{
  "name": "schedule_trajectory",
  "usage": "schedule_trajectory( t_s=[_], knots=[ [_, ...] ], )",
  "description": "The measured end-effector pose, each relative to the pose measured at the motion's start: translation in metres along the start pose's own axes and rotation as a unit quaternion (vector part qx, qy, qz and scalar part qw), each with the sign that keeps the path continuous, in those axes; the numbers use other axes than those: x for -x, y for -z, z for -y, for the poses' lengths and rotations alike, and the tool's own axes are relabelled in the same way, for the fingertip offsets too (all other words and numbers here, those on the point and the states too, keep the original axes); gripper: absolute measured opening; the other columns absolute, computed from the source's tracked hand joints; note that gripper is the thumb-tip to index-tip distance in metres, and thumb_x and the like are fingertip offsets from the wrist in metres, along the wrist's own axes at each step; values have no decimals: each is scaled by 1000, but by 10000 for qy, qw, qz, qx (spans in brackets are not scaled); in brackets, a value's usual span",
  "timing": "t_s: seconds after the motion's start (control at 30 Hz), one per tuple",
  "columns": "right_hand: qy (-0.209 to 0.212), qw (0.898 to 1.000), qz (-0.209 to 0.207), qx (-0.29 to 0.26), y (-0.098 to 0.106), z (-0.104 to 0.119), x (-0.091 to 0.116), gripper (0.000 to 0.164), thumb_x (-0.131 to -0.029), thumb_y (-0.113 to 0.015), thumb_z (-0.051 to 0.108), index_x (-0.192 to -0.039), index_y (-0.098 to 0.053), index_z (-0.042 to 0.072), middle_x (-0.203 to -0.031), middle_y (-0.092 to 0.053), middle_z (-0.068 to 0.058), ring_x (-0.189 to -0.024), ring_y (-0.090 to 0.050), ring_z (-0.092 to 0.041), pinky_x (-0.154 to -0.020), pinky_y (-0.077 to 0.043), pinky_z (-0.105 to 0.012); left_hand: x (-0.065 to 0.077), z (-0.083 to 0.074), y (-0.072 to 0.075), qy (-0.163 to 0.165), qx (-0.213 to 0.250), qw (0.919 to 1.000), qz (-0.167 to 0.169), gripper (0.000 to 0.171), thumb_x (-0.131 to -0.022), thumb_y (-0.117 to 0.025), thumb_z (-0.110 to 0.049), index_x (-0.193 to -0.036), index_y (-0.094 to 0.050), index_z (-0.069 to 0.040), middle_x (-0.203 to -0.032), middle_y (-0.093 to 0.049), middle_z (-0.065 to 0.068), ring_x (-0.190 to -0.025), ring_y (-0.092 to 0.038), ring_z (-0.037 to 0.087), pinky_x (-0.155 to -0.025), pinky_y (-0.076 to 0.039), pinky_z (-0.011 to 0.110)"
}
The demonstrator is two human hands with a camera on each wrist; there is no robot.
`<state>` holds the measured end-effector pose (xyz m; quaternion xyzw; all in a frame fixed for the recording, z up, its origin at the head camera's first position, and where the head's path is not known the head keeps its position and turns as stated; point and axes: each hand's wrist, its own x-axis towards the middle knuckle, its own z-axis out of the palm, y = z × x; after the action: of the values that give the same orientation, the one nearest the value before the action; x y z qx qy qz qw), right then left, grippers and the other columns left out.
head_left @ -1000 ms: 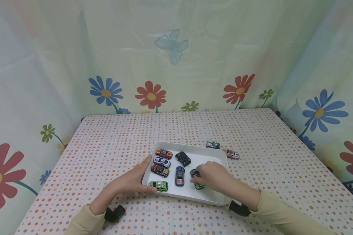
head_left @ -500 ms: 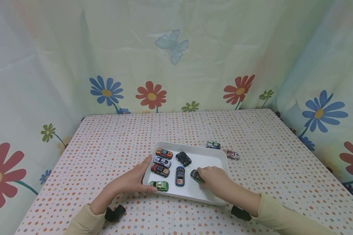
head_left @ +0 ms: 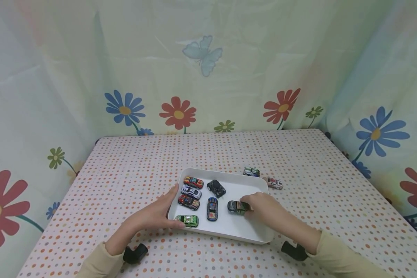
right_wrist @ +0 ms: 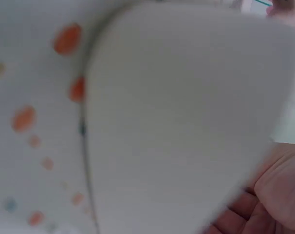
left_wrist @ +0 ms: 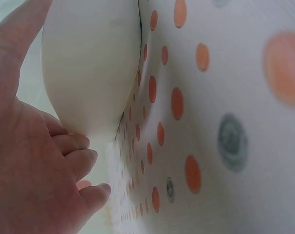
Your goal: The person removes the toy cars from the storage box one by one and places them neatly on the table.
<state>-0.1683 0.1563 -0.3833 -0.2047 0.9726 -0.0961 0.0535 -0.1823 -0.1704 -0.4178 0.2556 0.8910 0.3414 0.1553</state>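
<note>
A shallow white tray (head_left: 229, 227) stands on the dotted tablecloth with several toy cars in it. My left hand (head_left: 158, 213) grips its left near corner; in the left wrist view the fingers bend against the tray's outer wall. Inside the tray's right half, my right hand (head_left: 264, 208) pinches the rear of a dark green toy car (head_left: 236, 207), whose nose points left. The fingertips on it are partly hidden. To its left lies a blue toy car (head_left: 212, 209) set lengthwise. A black toy car (head_left: 216, 188) sits farther back at an angle.
Along the tray's left side lie a red-yellow car (head_left: 193, 182), a white car (head_left: 191, 192), a red-black car (head_left: 189, 202) and, nearer, a green car (head_left: 189, 221). Outside the far right corner are a green-white car (head_left: 251, 172) and a white-red car (head_left: 273, 183). Flowered curtains surround the table.
The dark green car has turned from lengthwise to nearly crosswise in the tray and shifted slightly right with my right hand. My left hand has stayed at the corner.
</note>
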Motion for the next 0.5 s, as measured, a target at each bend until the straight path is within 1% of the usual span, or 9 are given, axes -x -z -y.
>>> schedule_trajectory(
  t_s=[0.17,0.27,0.4,0.5],
  knots=[
    [206,9987,-348,-325,22,-7,-7,32,-71,-80,8,-101,-70,3,-85,-68,-1,-79,-63,-17,-68,-53,-31,-2,-1,-1,-73,-6,10000,-24,121,-71,-76,-52,-149,1,-2,-154,-5,15,-138,-8,29,-108,-15,48],
    [268,9966,-571,-529,37,-14,-17,32,-73,-79,8,-102,-69,1,-84,-67,-1,-77,-62,-16,-64,-52,-29,-3,-1,-1,-120,1,9999,-21,121,-71,-76,-52,-149,1,-2,-154,-4,15,-138,-8,29,-108,-14,48],
    [282,9931,-738,-864,52,-27,-39,34,-75,-78,7,-106,-67,-3,-89,-68,-7,-78,-64,-18,-66,-53,-31,-1,-1,-1,-17,-9,10000,-1,120,-71,-77,-51,-149,0,-2,-153,-5,17,-138,-7,29,-108,-11,49],
    [275,9911,-752,-1062,57,-38,-61,36,-78,-76,7,-110,-65,-6,-93,-68,-11,-82,-65,-21,-69,-53,-34,1,0,-1,48,-10,10000,-1,120,-71,-77,-51,-149,0,-2,-153,-5,18,-138,-7,30,-108,-9,50]
  ],
)
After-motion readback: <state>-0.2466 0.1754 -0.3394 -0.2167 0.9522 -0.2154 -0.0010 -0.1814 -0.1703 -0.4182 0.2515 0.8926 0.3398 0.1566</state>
